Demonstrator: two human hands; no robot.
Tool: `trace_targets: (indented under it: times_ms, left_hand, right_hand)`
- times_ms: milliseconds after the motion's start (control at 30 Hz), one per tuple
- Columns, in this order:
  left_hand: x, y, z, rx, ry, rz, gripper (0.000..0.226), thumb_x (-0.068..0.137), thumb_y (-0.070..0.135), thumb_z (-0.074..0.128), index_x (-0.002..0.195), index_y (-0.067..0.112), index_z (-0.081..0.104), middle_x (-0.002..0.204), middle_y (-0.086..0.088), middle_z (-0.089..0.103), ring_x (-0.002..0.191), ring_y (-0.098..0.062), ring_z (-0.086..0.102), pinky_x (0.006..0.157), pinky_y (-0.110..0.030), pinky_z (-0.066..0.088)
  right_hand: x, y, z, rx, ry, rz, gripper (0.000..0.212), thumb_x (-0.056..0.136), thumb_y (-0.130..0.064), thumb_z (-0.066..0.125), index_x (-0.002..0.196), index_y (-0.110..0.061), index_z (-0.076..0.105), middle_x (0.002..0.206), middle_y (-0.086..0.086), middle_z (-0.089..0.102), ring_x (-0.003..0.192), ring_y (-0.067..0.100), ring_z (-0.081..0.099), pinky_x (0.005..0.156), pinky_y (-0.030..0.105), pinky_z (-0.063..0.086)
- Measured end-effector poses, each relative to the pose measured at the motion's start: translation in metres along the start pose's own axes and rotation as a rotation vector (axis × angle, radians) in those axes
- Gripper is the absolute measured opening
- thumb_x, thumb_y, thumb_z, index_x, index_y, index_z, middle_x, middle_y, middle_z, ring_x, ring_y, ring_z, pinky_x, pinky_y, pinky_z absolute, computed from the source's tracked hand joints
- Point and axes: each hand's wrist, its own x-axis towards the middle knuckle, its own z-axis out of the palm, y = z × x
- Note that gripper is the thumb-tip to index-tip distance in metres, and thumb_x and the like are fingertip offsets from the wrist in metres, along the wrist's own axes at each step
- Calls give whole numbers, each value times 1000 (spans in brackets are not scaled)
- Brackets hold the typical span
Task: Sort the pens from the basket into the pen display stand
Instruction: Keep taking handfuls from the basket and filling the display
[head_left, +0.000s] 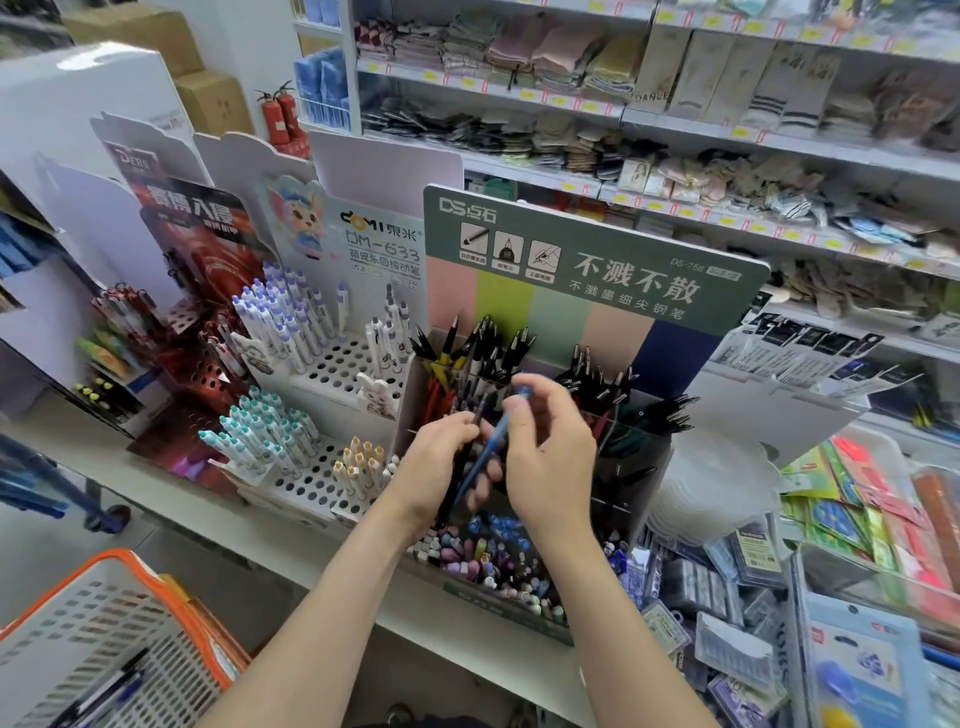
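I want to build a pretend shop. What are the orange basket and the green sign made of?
The basket looks like hard plastic: white slotted walls, a smooth orange rim. The green sign seems to be printed cardboard: thin, flat, matte, with cleanly cut rounded corners, though a thin plastic board is possible.

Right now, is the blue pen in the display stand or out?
Out: the right hand pinches the blue pen near its top, beside dark pens the left hand holds, above the display stand.
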Motion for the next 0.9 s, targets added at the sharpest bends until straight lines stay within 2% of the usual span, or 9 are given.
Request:
trace_targets:
  times_ms: [67, 133, 233, 400, 533, 600, 667, 800, 900]
  left_hand:
    - [5, -5, 4, 31, 73, -26, 35, 110, 16, 35, 101, -4, 62, 74, -17, 65, 56, -28, 60, 48, -30, 44]
    - [9, -14, 6, 82, 155, -12, 37, 109, 12, 35, 93, -2, 66, 71, -17, 67, 52, -27, 57, 44, -28, 37]
    - [11, -29, 9, 127, 251, 39, 41, 108, 7, 39, 86, -3, 72, 65, -19, 68, 44, -19, 40, 43, -25, 28]
    - [8, -35, 12, 123, 277, 20, 42, 105, 9, 41, 89, 2, 79, 63, -17, 66, 43, -12, 35, 44, -21, 27]
    - [5, -35, 12, 51, 229, -31, 40, 103, 7, 34, 102, -3, 73, 69, -23, 67, 48, -20, 35, 45, -25, 27]
    - [3, -36, 12, 18, 225, -39, 33, 100, 4, 31, 101, -4, 63, 72, -25, 67, 49, -22, 36, 46, -25, 27]
    - [1, -36, 11, -15, 226, -46, 26, 96, 1, 32, 96, -2, 58, 74, -23, 65, 49, -21, 36, 48, -26, 25]
    - [-3, -34, 9, 26, 203, -29, 18, 85, 11, 46, 81, 7, 64, 71, -12, 59, 51, -19, 40, 48, -26, 27]
    - [-8, -30, 14, 59, 118, 3, 19, 88, 12, 50, 76, 9, 64, 67, -11, 57, 52, -21, 45, 49, -29, 31]
  right_hand:
    - [-4, -2, -16, 25, 158, -81, 20, 110, -14, 55, 124, -24, 64, 99, -5, 69, 87, 12, 66, 77, 25, 53]
    - [-11, 3, -30, -24, 279, -156, 23, 111, -9, 51, 128, -19, 61, 103, -1, 67, 91, 9, 64, 80, 15, 47]
    - [-23, 27, -41, -174, 276, -219, 23, 108, -4, 53, 129, -9, 64, 105, 1, 66, 93, 7, 62, 81, 15, 47]
    - [-43, 62, -34, -365, -120, -275, 23, 101, -6, 71, 124, -12, 72, 110, -3, 72, 99, 10, 68, 88, 26, 56]
    - [-49, 79, -20, -622, -429, -184, 12, 103, -20, 65, 110, -20, 75, 99, -2, 71, 94, 19, 64, 81, 33, 50]
    - [-47, 78, -18, -660, -509, -151, 11, 104, -23, 62, 102, -22, 72, 92, -4, 68, 91, 20, 61, 78, 34, 45]
    - [-44, 69, -20, -552, -437, -130, 15, 106, -22, 58, 101, -24, 73, 91, -8, 69, 87, 14, 60, 78, 33, 47]
    - [-37, 37, -23, -236, -133, 19, 19, 106, -30, 64, 117, -24, 78, 103, -16, 75, 94, 0, 68, 84, 16, 51]
    - [-29, 29, -24, -190, -152, 40, 13, 102, -34, 69, 109, -31, 80, 95, -16, 73, 88, 3, 67, 77, 17, 49]
